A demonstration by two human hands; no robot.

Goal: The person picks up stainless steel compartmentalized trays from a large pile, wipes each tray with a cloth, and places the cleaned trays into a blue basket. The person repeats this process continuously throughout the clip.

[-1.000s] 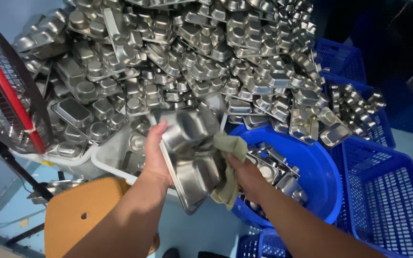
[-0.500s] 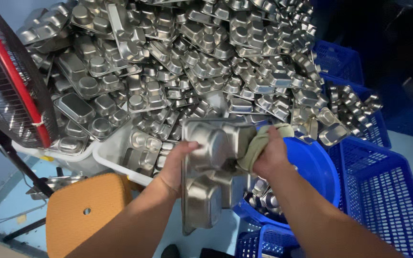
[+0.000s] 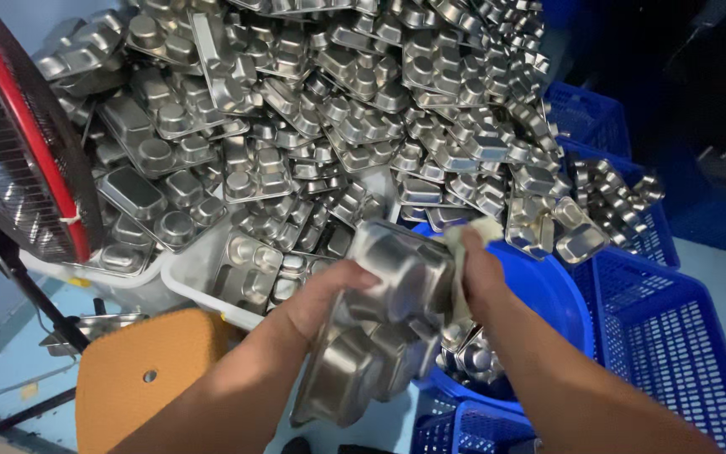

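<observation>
Fingers of the left hand [image 3: 329, 294] pinched a steel tray's [image 3: 380, 328] nine o'clock rim; right hand [image 3: 476, 273] pressed a cloth [image 3: 468, 244] at two o'clock. Tray judged stiff, light, slippery; rims offer best grip.

Huge heap of steel compartment trays [image 3: 313, 109] fills most of the background, spilling over white tubs [image 3: 199, 290]. Blue plastic crates [image 3: 674, 336] stacked on the right on a pale blue floor [image 3: 10, 361]. Red-rimmed fan [image 3: 18, 134] on the left, orange stool [image 3: 153, 378] below it. Top right corner is pretty dark.
</observation>
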